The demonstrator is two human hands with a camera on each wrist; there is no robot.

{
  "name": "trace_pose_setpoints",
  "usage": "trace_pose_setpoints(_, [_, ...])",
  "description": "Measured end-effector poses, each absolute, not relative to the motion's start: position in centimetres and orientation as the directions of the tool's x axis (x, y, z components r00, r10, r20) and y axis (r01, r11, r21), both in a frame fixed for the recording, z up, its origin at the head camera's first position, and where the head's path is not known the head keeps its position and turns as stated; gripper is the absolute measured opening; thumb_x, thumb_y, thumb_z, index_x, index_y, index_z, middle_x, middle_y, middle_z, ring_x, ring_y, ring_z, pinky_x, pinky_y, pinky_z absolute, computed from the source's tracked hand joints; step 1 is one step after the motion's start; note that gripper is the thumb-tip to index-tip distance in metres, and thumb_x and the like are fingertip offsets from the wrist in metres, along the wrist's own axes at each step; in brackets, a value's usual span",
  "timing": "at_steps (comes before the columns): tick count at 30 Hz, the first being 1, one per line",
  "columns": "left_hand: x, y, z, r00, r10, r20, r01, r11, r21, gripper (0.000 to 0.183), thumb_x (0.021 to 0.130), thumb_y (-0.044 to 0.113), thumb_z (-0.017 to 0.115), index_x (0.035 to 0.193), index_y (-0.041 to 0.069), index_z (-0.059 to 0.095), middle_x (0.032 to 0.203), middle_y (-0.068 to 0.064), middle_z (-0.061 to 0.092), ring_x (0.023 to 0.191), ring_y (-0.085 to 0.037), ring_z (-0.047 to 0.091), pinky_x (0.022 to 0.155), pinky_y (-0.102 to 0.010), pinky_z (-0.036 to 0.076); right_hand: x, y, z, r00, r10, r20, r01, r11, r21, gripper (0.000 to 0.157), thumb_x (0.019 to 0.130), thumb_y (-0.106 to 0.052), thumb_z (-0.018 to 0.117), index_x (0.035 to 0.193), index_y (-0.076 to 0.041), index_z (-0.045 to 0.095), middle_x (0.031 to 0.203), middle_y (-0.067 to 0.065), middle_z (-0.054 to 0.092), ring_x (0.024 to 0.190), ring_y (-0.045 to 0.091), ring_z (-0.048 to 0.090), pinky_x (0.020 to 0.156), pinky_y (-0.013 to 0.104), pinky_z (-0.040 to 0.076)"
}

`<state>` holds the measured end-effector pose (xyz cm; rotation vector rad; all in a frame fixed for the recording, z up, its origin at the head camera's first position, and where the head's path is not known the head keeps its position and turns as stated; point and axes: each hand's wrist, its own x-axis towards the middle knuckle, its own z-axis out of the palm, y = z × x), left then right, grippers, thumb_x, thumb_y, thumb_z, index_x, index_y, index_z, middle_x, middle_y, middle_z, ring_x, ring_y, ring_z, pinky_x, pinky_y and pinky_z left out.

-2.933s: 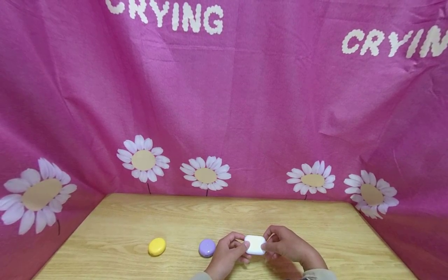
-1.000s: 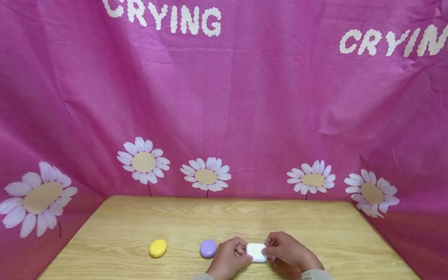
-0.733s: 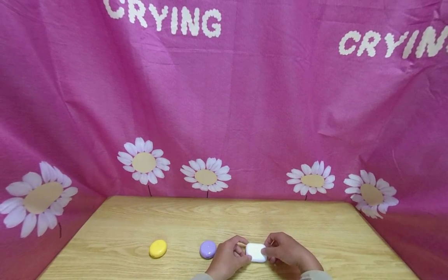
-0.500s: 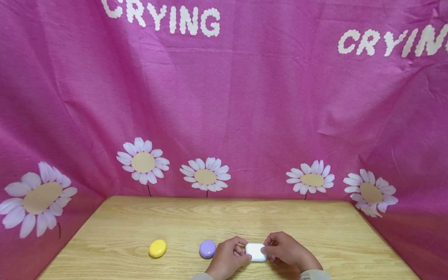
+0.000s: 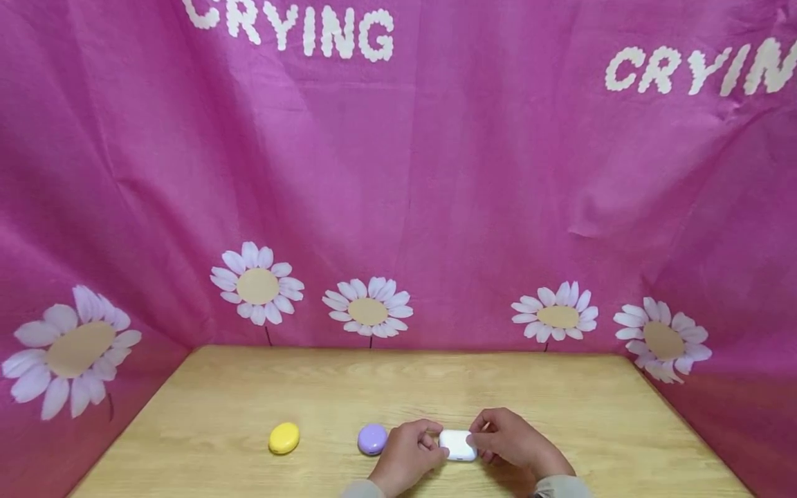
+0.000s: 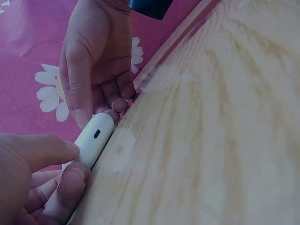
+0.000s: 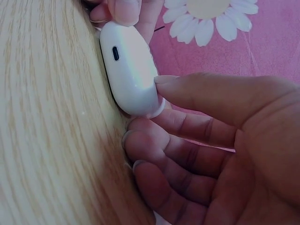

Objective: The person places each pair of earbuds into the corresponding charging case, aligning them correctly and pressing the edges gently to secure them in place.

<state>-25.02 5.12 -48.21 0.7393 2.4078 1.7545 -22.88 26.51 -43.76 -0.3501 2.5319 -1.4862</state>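
Observation:
A white earbud case with rounded corners lies on the wooden table between both hands. A small dark charging port shows on the edge of the white case in the left wrist view. From one side, my left hand pinches its end between thumb and fingers. My right hand holds the other end, thumb against the top and curled fingers at the side and table. Left of the hands sits a glossy purple round case, close to the left knuckles. Farther left rests a yellow oval case.
The wooden table runs back to a pink curtain with daisies and white lettering, which also closes off both sides. A dark band sits on the right wrist.
Since the oldest frame, the white case has come down nearer the person. Lately it has tipped a little, so its front edge with the port shows. Both hands still hold it; the yellow and purple cases stay put.

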Motion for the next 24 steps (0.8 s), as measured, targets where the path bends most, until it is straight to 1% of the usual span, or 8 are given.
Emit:
trace_pose_setpoints(3, [-25.23,5.20,-47.94,-0.885,0.423,0.194,0.314,0.235,0.920,0.035,0.079,0.010,0.077,0.111,0.000,0.067,0.066,0.007,0.064,0.050,-0.006,0.057,0.046,-0.020,0.047,-23.10,26.65,-43.63,-0.956,-0.290,-0.036,-0.112,0.477,-0.872,0.013,0.090,-0.010,0.065,0.093,0.002,0.061,0.072,0.006,0.061,0.062,0.018,0.058,0.055,0.031,0.050])
trace_pose_setpoints(7, [-24.89,4.82,-48.06,-0.889,0.424,0.174,0.298,0.247,0.922,0.035,0.080,0.011,0.076,0.112,0.000,0.067,0.066,0.007,0.064,0.050,-0.007,0.057,0.047,-0.020,0.047,-22.85,26.31,-43.94,-0.955,-0.295,-0.038,-0.104,0.450,-0.887,0.013,0.090,-0.009,0.065,0.092,0.002,0.061,0.070,0.006,0.060,0.061,0.017,0.057,0.054,0.028,0.049])
trace_pose_setpoints(14, [-24.72,4.95,-48.24,-0.885,0.426,0.190,0.307,0.224,0.925,0.030,0.080,0.009,0.076,0.108,0.001,0.068,0.066,0.006,0.064,0.049,-0.007,0.058,0.047,-0.019,0.048,-22.52,26.29,-44.07,-0.957,-0.289,-0.020,-0.121,0.462,-0.879,0.011,0.089,-0.008,0.065,0.092,0.002,0.060,0.070,0.007,0.060,0.061,0.018,0.057,0.052,0.029,0.049])
trace_pose_setpoints(18, [-24.82,5.03,-48.32,-0.889,0.422,0.180,0.294,0.223,0.930,0.030,0.081,0.009,0.075,0.108,0.001,0.067,0.066,0.006,0.063,0.049,-0.007,0.057,0.047,-0.020,0.048,-22.56,26.44,-44.03,-0.954,-0.297,-0.026,-0.120,0.462,-0.879,0.013,0.091,-0.011,0.064,0.092,0.002,0.061,0.069,0.006,0.060,0.061,0.018,0.057,0.053,0.030,0.050])
trace_pose_setpoints(20, [-25.04,5.13,-48.29,-0.888,0.429,0.167,0.275,0.203,0.940,0.031,0.084,0.010,0.073,0.111,-0.001,0.065,0.066,0.005,0.063,0.050,-0.008,0.058,0.048,-0.021,0.050,-22.64,26.57,-43.88,-0.956,-0.293,-0.029,-0.115,0.462,-0.879,0.015,0.093,-0.013,0.062,0.092,0.002,0.062,0.068,0.005,0.059,0.061,0.017,0.057,0.053,0.030,0.051])
trace_pose_setpoints(24, [-25.58,5.23,-47.76,-0.893,0.426,0.144,0.226,0.148,0.963,0.033,0.091,0.012,0.064,0.118,-0.006,0.059,0.068,0.001,0.064,0.054,-0.011,0.061,0.049,-0.023,0.053,-22.80,26.75,-43.26,-0.966,-0.258,-0.023,-0.106,0.471,-0.876,0.020,0.095,-0.018,0.060,0.092,0.002,0.062,0.064,0.004,0.058,0.060,0.016,0.056,0.053,0.030,0.051])
